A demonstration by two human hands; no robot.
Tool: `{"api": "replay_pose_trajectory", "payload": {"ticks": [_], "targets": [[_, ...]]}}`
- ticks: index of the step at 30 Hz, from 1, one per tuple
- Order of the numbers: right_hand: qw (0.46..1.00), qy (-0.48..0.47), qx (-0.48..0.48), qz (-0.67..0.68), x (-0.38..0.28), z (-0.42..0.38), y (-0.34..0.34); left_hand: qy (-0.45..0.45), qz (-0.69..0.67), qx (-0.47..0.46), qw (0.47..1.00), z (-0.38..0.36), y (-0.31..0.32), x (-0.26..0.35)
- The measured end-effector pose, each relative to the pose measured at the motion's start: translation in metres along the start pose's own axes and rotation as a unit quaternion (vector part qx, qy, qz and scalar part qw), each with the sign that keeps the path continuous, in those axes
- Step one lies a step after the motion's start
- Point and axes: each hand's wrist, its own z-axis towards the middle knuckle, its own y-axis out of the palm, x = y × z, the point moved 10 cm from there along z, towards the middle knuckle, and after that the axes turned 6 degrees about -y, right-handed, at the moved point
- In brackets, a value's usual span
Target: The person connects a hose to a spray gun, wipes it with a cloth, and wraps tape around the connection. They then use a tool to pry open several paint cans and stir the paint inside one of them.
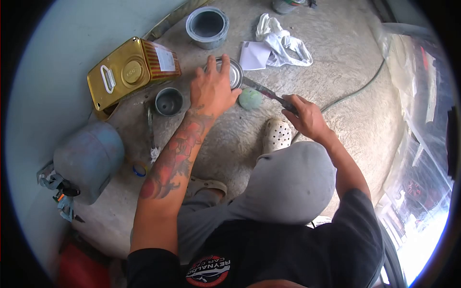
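Can (236, 74) at twelve o'clock; my left grip (211, 89) clasps it. My right grip (307, 115) grasps the flat tool (261, 90), tip near the can's four o'clock. Best: brace can, tool low, press gently.

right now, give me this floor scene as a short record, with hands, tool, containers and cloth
left hand: spread over a round metal can
right hand: gripping the dark handle of a flat tool
tool end: at the can's rim; whether it touches is unclear
near blade: green round object on the floor
other containers: gold tin, grey bucket, small dark cup
cloth: white, crumpled, beside a paper sheet
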Motion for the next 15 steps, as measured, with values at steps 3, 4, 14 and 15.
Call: {"api": "replay_pose_trajectory", "payload": {"ticks": [3,4,14,15], "targets": [[0.995,0.059,-0.018,-0.079,-0.029,-0.002,-0.009,0.016,-0.004,0.021,1.0,-0.002,0.0,0.002],[0.988,0.096,-0.07,-0.096,-0.029,0.001,-0.006,0.02,-0.004,0.02,1.0,0.0,-0.002,0.005],[0.942,0.174,-0.091,0.271,0.021,-0.013,0.045,-0.018,-0.003,-0.045,0.999,0.007,0.002,0.004],[0.905,0.23,-0.11,0.34,0.028,-0.022,0.059,-0.02,-0.009,-0.045,0.999,0.008,0.002,0.004]]}}
